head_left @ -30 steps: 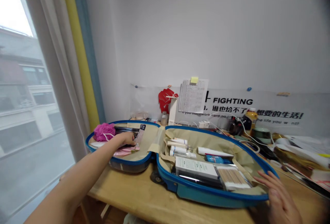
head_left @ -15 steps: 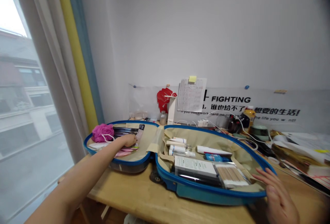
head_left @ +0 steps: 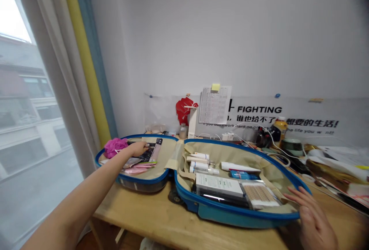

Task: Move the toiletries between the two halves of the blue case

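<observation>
A small blue-rimmed suitcase [head_left: 245,221] lies open on the desk. In its left half, my left hand [head_left: 138,149] is closed with curled fingers at a shiny black packet [head_left: 150,153], whose contents I cannot make out. Beside that arm are a pink bath puff [head_left: 113,147] and some flat pink items [head_left: 137,169]. My right hand [head_left: 315,219] is open, fingers stretched at the right rim. The right half holds a packet of cotton swabs [head_left: 259,194], a white-labelled box [head_left: 218,184], a white tube [head_left: 239,167], a blue packet [head_left: 241,175] and several small white-capped bottles [head_left: 198,164].
The suitcase stands on a wooden desk [head_left: 144,213] against the wall. Behind and right of it are a yellow-labelled bottle [head_left: 279,131], a green-lidded jar [head_left: 292,146], white cables and papers. A curtain [head_left: 69,69] and window are on the left.
My left hand has moved slightly up and left over the black packet, whose striped look has turned darker and shinier. My right hand stays at the rim.
</observation>
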`<act>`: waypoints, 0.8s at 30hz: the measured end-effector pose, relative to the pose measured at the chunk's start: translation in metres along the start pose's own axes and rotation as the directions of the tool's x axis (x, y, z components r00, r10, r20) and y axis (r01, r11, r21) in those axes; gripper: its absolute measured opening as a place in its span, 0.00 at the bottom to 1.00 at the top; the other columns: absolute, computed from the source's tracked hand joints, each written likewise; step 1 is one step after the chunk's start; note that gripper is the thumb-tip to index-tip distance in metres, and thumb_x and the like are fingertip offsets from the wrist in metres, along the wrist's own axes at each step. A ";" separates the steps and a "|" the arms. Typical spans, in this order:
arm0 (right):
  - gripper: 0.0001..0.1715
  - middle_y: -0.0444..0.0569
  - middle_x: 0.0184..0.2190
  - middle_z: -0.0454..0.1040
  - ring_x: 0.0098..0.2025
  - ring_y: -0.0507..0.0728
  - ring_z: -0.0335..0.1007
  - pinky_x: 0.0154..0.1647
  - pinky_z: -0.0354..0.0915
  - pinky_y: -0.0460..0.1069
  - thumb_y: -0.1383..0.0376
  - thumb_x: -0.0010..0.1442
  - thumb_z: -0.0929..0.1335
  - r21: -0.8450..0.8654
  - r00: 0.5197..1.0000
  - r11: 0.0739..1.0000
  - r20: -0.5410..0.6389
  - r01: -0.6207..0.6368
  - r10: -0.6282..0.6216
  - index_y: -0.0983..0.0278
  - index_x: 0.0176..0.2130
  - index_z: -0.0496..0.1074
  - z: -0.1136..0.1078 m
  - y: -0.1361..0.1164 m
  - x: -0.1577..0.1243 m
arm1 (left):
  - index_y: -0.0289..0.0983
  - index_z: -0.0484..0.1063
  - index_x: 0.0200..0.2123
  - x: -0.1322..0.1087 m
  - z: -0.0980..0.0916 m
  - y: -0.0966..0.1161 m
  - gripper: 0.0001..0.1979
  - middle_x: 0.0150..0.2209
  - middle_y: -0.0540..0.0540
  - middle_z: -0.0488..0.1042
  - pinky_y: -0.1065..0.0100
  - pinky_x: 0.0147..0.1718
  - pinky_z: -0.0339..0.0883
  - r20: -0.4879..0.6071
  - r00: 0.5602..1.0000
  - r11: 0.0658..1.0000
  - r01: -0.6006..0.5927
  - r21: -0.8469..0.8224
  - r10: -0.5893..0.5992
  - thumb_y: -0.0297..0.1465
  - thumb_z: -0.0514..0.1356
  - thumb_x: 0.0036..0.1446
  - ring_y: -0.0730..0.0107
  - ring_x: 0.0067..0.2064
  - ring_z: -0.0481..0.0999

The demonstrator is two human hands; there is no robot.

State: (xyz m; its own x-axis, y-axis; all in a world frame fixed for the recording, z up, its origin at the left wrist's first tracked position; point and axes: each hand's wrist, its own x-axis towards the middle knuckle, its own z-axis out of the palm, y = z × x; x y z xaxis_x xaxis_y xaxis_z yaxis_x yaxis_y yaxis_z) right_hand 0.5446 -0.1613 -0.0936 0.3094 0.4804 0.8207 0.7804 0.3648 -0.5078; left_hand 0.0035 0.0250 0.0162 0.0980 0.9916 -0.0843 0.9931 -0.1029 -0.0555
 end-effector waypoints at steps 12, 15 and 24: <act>0.28 0.58 0.42 0.76 0.57 0.67 0.66 0.55 0.63 0.67 0.48 0.62 0.57 -0.018 1.000 1.000 0.012 0.001 -0.001 0.62 0.32 0.74 -0.001 0.000 -0.001 | 0.36 0.67 0.51 0.028 0.009 0.028 0.17 0.51 0.42 0.70 0.54 0.46 0.70 -0.009 1.000 0.989 -0.024 0.144 0.026 0.37 0.58 0.61 0.62 0.48 0.73; 0.28 0.58 0.42 0.77 0.57 0.67 0.66 0.55 0.63 0.65 0.48 0.62 0.57 -0.023 1.000 1.000 0.007 0.011 -0.011 0.63 0.33 0.75 -0.001 -0.001 -0.001 | 0.36 0.67 0.51 0.032 0.012 0.033 0.17 0.51 0.42 0.70 0.54 0.45 0.70 -0.018 1.000 0.988 -0.023 0.154 0.026 0.37 0.58 0.62 0.62 0.48 0.73; 0.28 0.56 0.43 0.76 0.58 0.66 0.65 0.56 0.62 0.63 0.47 0.62 0.57 -0.005 0.999 0.999 -0.004 0.034 -0.034 0.63 0.33 0.74 0.000 0.005 -0.004 | 0.35 0.67 0.51 0.017 -0.005 0.054 0.17 0.50 0.42 0.70 0.55 0.45 0.71 -0.168 0.985 0.996 -0.028 0.082 0.041 0.37 0.57 0.62 0.63 0.47 0.73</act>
State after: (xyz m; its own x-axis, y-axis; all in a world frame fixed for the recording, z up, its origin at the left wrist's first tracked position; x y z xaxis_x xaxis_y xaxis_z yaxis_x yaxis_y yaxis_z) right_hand 0.5474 -0.1608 -0.0994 0.2846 0.4643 0.8387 0.7930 0.3775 -0.4781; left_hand 0.0586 0.0369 0.0169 0.1481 0.9856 0.0821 0.9815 -0.1363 -0.1342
